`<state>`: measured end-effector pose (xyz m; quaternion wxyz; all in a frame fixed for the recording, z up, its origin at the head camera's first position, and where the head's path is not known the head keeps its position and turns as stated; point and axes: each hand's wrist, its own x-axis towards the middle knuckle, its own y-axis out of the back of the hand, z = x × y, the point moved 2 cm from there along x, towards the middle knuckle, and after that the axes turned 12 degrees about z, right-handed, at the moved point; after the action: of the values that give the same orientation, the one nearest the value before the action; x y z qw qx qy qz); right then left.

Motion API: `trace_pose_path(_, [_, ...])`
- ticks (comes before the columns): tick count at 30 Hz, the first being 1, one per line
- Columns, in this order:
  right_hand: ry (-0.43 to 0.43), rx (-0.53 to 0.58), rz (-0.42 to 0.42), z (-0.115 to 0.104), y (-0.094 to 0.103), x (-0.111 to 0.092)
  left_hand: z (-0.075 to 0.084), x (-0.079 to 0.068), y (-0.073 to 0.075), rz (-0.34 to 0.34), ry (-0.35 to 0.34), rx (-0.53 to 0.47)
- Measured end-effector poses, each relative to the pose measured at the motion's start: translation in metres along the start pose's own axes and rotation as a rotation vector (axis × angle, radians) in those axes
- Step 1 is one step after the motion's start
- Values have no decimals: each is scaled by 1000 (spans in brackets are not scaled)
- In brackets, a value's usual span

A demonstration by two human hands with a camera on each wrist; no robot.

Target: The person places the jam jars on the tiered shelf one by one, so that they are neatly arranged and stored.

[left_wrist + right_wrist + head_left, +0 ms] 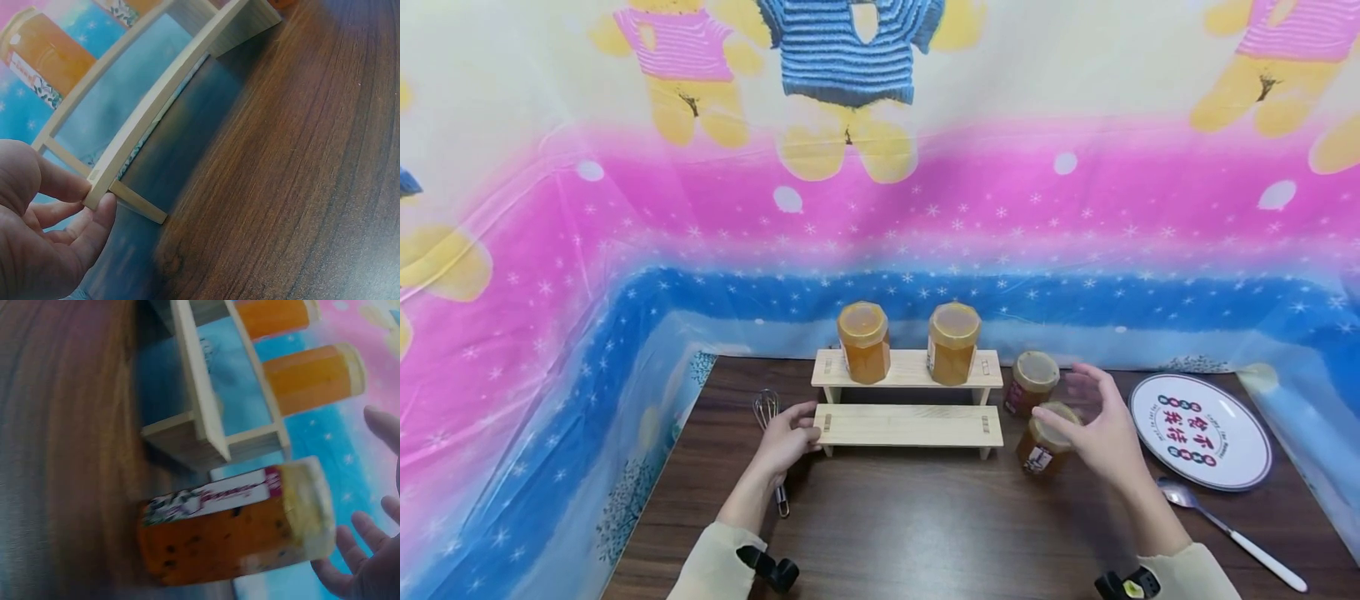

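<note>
A two-step wooden rack (910, 427) stands mid-table. My left hand (786, 442) pinches the left end of its lower shelf; in the left wrist view the thumb and fingers (103, 212) hold that board's corner. Two amber jars, a left jar (865, 346) and a right jar (953, 346), stand on the upper shelf. Right of the rack are a rear jar (1033, 379) and a front jar (1041, 450), both on the table. My right hand (1105, 429) is spread beside the front jar, its thumb overlapping the lid in the head view. The right wrist view shows loose, parted fingers near a labelled jar (231, 525).
A metal whisk (767, 406) lies left of the rack, partly behind my left hand. On the right are a white plate (1157, 400) with printed characters and a spoon (1247, 546) with a white handle. A patterned cloth (1000, 208) hangs behind the table.
</note>
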<state>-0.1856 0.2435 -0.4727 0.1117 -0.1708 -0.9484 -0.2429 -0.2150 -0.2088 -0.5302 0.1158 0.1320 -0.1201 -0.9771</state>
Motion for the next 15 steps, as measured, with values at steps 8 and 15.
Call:
trace_pose_path(8, [-40,-32,17,28,2,-17,-1,0,0,-1,4,-7])
trace_pose_path(15, [-87,-16,1,51,-4,-31,-2,0,0,-1,-11,-35])
